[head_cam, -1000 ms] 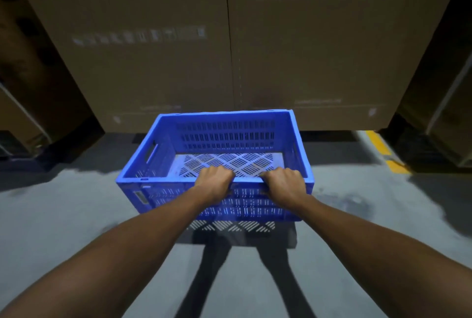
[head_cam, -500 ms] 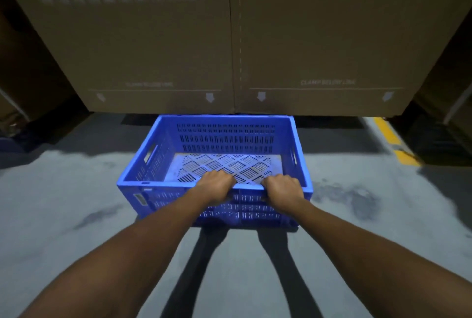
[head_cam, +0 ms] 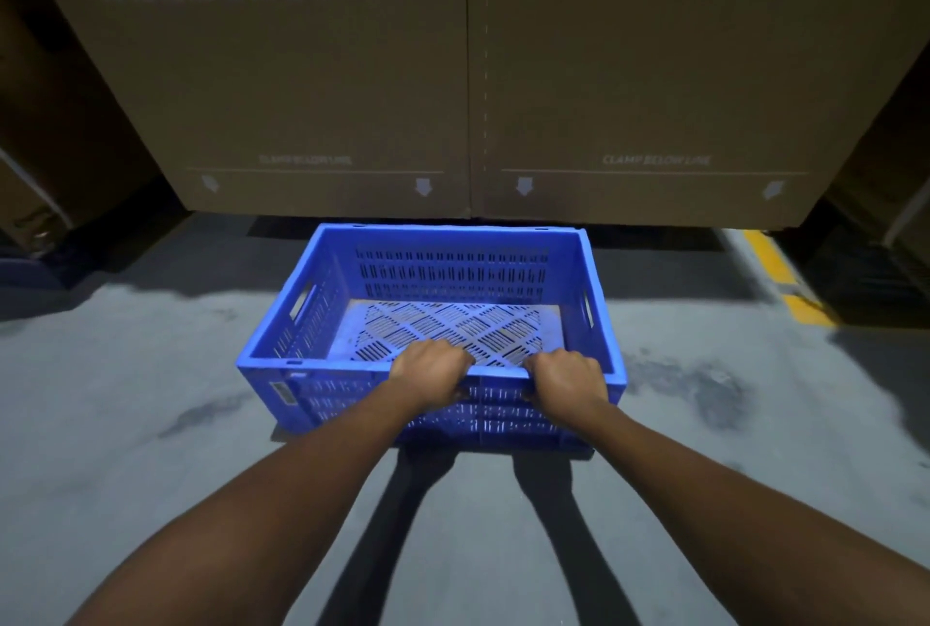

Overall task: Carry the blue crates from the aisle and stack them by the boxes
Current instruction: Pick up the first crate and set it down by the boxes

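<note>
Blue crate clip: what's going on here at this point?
A person grips the near rim of an empty blue crate with both bare hands, the left hand and right hand side by side. The crate sits low on or just above the grey floor, close in front of two large cardboard boxes. No other crate is visible, so no stack has started here.

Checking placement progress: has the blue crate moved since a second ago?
Yes. The blue crate has come down and closer to the cardboard boxes, its shadow now tight beneath it.
</note>
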`<state>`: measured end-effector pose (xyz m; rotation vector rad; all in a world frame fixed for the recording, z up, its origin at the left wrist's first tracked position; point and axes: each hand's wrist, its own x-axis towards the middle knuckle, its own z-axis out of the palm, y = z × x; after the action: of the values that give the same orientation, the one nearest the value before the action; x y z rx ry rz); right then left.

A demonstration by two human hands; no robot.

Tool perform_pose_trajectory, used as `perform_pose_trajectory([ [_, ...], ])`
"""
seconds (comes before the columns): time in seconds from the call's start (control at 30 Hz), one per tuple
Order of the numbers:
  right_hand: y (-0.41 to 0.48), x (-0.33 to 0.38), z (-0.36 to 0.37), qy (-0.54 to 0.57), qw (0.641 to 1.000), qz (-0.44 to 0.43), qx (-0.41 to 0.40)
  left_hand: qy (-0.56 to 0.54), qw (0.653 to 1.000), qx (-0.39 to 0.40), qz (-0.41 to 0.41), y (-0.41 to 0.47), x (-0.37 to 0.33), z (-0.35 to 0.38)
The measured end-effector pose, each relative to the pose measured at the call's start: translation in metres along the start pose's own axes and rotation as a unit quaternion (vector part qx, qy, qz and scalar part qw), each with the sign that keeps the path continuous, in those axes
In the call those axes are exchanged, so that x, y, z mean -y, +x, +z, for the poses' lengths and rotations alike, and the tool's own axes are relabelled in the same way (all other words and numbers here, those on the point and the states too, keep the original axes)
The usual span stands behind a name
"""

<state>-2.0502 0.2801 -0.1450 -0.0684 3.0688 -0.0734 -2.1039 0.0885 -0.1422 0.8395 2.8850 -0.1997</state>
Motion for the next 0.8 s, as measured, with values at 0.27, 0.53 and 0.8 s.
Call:
perform_pose_trajectory([
  [0.27,-0.003,0.006,0.002,-0.039,0.999,0.014,0.018,0.003,0.996,0.011,-0.086,-0.005,-0.016,0.0],
  [0.53,-0.063,0.041,-0.101,0.052,0.997,0.06,-0.003,-0.019,0.999,-0.04,-0.027,-0.073,-0.021,-0.11],
  [0.8,-0.139,0.07,-0.422,0.098,0.991,0.033,-0.089,-0.036,0.992,-0.116,-0.019,-0.167,-0.017,-0.426],
])
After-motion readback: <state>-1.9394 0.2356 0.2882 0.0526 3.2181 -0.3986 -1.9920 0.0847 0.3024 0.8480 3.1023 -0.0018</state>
